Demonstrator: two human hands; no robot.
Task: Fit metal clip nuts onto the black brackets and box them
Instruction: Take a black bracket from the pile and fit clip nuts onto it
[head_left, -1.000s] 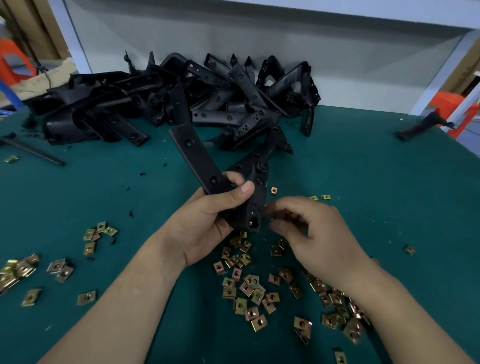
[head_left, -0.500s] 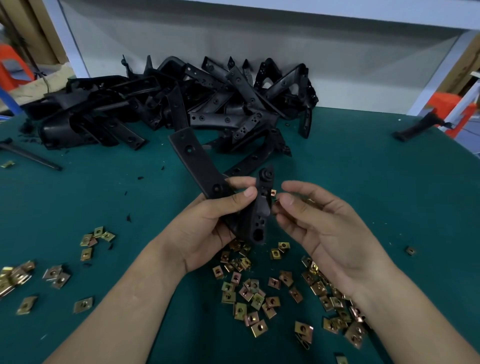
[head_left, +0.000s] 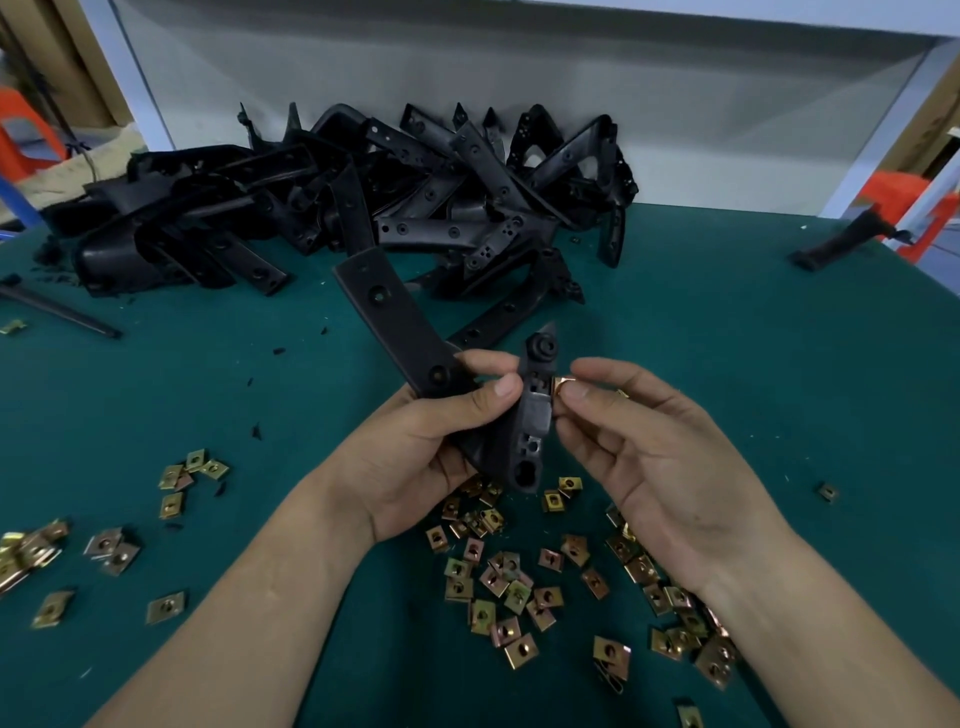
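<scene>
Head view: the left hand (head_left: 415, 457) grips a black moulded plastic bracket (head_left: 535, 415) upright above the green bench (head_left: 727, 338), its fingers (head_left: 483, 361) curled round the bend. The right hand (head_left: 660, 467) pinches a small brass-coloured metal clip nut (head_left: 562, 384) between thumb and forefinger, touching the bracket's side slot. If the nut goes in skewed or misses the slot's edge, it may jam, or spring away among the loose nuts (head_left: 509, 587) lying below.
</scene>
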